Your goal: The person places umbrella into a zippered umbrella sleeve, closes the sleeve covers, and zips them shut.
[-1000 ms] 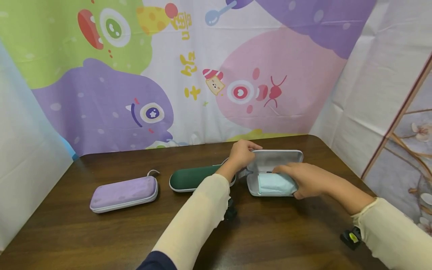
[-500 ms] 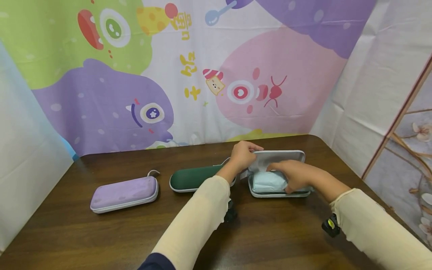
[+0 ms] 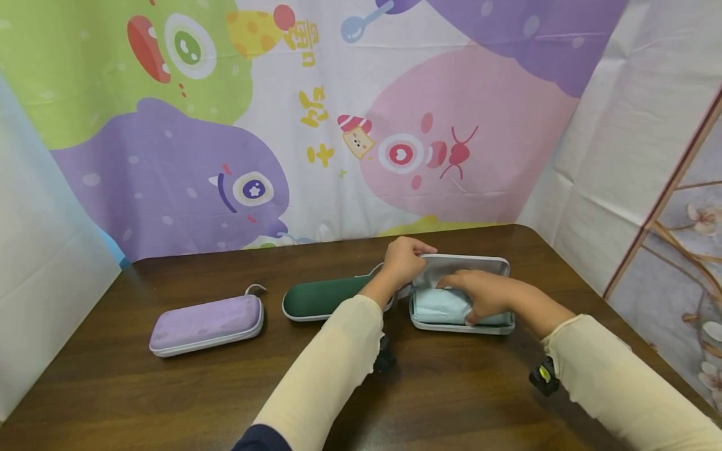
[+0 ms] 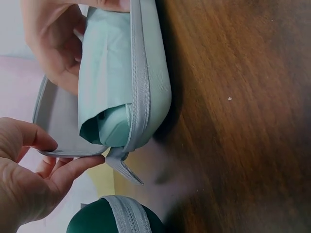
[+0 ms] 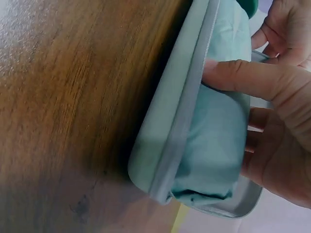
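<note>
While the left hand (image 3: 403,260) pinches the lid (image 3: 474,257) at the case's (image 3: 462,328) ten o'clock, the right hand (image 3: 487,291) grasps the pouch (image 3: 442,305) inside round its middle, probably the best hold: it looks light, soft, easily creased.

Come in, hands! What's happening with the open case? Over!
Left hand: pinching grey-lined lid of pale-green oblong case. Right hand: gripping pale-green cloth bundle inside. Dark-green oblong case nearby, seemingly not blocking.
</note>
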The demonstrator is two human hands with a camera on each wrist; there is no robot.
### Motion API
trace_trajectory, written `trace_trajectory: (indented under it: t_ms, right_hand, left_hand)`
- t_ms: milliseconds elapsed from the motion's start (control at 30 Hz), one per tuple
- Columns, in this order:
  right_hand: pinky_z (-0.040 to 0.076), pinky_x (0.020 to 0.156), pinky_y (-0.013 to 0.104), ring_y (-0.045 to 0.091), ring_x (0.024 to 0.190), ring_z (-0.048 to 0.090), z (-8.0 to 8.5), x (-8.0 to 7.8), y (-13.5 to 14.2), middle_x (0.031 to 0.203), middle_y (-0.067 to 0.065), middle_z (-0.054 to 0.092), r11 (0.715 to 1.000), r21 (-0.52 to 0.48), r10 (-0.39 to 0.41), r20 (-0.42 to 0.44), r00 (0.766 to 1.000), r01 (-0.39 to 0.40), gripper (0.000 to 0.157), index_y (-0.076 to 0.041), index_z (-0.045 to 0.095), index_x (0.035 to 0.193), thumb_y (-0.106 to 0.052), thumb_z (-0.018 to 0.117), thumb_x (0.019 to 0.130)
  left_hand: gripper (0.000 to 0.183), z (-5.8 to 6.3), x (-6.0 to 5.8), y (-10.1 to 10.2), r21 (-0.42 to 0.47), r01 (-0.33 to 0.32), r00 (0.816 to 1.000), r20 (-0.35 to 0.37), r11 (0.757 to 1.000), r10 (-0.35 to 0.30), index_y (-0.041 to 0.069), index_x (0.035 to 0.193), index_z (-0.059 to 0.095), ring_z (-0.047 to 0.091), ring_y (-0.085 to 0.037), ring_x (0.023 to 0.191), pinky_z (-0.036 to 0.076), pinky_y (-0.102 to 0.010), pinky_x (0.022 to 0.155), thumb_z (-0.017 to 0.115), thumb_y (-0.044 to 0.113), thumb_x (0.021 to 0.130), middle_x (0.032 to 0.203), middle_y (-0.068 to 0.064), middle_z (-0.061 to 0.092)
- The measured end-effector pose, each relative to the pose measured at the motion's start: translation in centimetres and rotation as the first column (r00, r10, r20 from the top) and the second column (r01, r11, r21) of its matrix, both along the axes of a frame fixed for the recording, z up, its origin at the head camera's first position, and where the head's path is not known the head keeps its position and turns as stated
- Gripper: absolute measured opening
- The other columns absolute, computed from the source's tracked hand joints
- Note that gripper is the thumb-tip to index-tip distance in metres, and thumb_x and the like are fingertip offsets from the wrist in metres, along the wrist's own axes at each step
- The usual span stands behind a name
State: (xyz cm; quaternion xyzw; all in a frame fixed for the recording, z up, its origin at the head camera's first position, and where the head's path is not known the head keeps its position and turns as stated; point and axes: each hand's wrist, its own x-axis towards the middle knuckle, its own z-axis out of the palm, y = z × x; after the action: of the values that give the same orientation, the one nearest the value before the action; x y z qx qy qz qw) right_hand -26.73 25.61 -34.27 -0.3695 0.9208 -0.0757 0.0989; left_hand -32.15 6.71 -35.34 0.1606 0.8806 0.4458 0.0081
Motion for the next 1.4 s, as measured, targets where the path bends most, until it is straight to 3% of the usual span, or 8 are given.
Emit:
trace_trajectory:
  t_ms: [200,400,667,833,1033,1133,1300,1400]
  right_hand:
    - [0.049,0.087,0.049,0.032,0.104,0.06,0.9,0.3,0.6,0.113,0.012,0.065,0.999,-0.004,-0.041,0.004,0.999,0.041,0.061,-0.004,0.061,0.124,-0.014,0.088,0.07]
    - [0.052,0.078,0.044,0.025,0.09,0.062,1.5,0.7,0.5,0.1,0.006,0.066,0.997,0.03,-0.066,-0.04,0.997,0.067,0.051,-0.006,0.066,0.114,-0.015,0.088,0.069]
    - [0.051,0.076,0.045,0.027,0.09,0.062,0.7,1.3,-0.1,0.102,0.008,0.063,0.992,0.076,-0.093,-0.147,0.985,0.105,0.053,-0.01,0.065,0.117,-0.02,0.088,0.071]
    - [0.053,0.077,0.045,0.028,0.093,0.063,0.1,2.0,0.5,0.107,0.008,0.064,0.989,0.044,-0.134,-0.188,0.973,0.144,0.053,-0.009,0.065,0.119,-0.024,0.087,0.073]
    - [0.052,0.072,0.039,0.021,0.086,0.062,0.5,3.0,1.7,0.102,0.006,0.065,0.983,-0.148,-0.142,-0.231,0.963,0.109,0.039,-0.005,0.068,0.109,-0.021,0.084,0.077]
    - [0.052,0.066,0.035,0.017,0.078,0.062,1.3,3.4,2.3,0.092,0.003,0.067,0.959,-0.264,-0.18,-0.29,0.94,0.102,0.028,-0.004,0.069,0.1,-0.016,0.082,0.079]
    - [0.048,0.061,0.036,0.018,0.073,0.057,2.2,2.9,3.9,0.087,0.005,0.062,0.903,-0.421,-0.289,-0.446,0.847,0.086,0.024,-0.003,0.068,0.095,0.002,0.078,0.073]
    - [0.046,0.068,0.04,0.023,0.082,0.055,2.1,2.3,4.9,0.099,0.013,0.062,0.899,-0.43,-0.291,-0.449,0.845,0.082,0.037,0.001,0.066,0.104,0.008,0.077,0.069]
  left_hand:
    - [0.039,0.1,0.1,-0.2,0.011,-0.013,1.0,-0.005,1.0,0.013,0.016,0.102,0.079,0.053,-0.012,0.081,0.032,-0.021,0.046,0.057,-0.009,0.081,0.115,-0.004,0.069]
    - [0.037,0.1,0.2,-0.2,0.013,0.002,1.0,-0.005,1.0,-0.002,0.014,0.105,0.077,0.03,-0.011,0.051,0.028,-0.021,0.045,0.057,-0.008,0.084,0.108,-0.007,0.07]
    - [0.034,0.0,0.2,-0.4,0.018,0.014,1.0,-0.012,1.0,-0.014,0.013,0.104,0.077,0.023,-0.009,0.047,0.025,-0.021,0.043,0.057,-0.006,0.085,0.077,0.001,0.06]
    - [0.034,0.1,0.4,-0.5,0.023,0.051,0.999,0.006,0.998,-0.051,0.012,0.108,0.076,0.021,-0.01,0.046,0.024,-0.023,0.044,0.056,-0.006,0.087,0.07,0.002,0.053]
    - [0.036,0.0,0.5,-0.8,0.012,0.109,0.993,0.042,0.994,-0.109,0.009,0.117,0.071,0.029,-0.011,0.049,0.03,-0.023,0.046,0.056,-0.007,0.089,0.114,-0.007,0.066]
    - [0.038,0.0,0.5,-0.9,0.005,0.132,0.99,0.056,0.991,-0.132,0.008,0.121,0.069,0.036,-0.012,0.054,0.033,-0.023,0.048,0.057,-0.007,0.088,0.118,-0.01,0.066]
    - [0.032,0.1,0.7,-1.1,-0.051,0.158,0.987,0.021,0.986,-0.157,0.007,0.112,0.074,0.057,-0.011,0.079,0.046,-0.021,0.061,0.06,-0.005,0.085,0.105,-0.005,0.071]
    - [0.028,0.2,0.7,-1.3,-0.074,0.185,0.983,0.008,0.98,-0.185,0.007,0.106,0.075,0.06,-0.012,0.086,0.049,-0.022,0.068,0.062,-0.005,0.084,0.1,-0.003,0.071]
